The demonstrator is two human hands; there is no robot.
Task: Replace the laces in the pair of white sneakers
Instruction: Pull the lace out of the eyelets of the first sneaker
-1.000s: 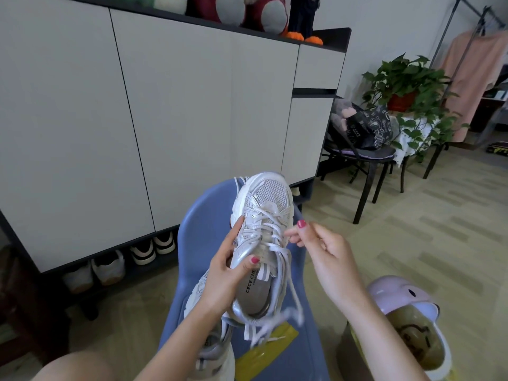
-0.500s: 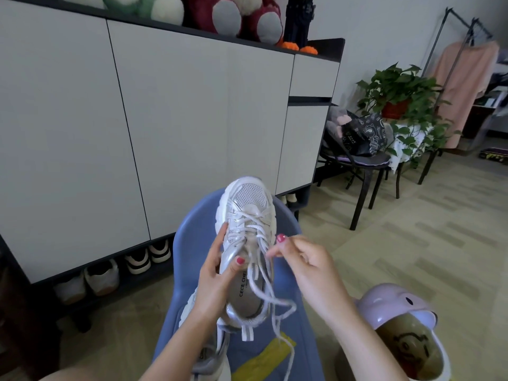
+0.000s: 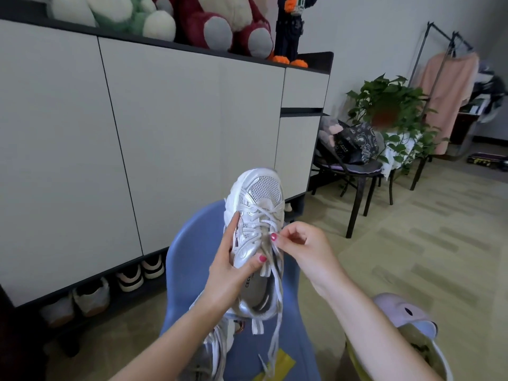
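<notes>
I hold the white sneaker (image 3: 258,215) up over the blue chair (image 3: 192,243), toe pointing away from me and up, heel toward my lap, so its long axis runs nearly straight out from my chest. My left hand (image 3: 233,268) grips it from the sneaker's left flank: fingers wrapped along the side, thumb pressed across the silver collar near the tongue. My right hand (image 3: 299,246) is at the sneaker's right side, level with the upper eyelets, thumb and forefinger pinching the old lace (image 3: 276,306) just where it leaves the crossings. The free tails of that lace hang down past the heel toward the chair seat.

The lace rows lie across the shoe's axis, and my right hand is the one touching them, so I judge the loosening pull should go sideways and back toward me while the left keeps the shoe steady. The second sneaker (image 3: 211,353) lies below the raised one on the chair seat, beside a yellow packet (image 3: 283,362) that may hold new laces, though I cannot tell.
</notes>
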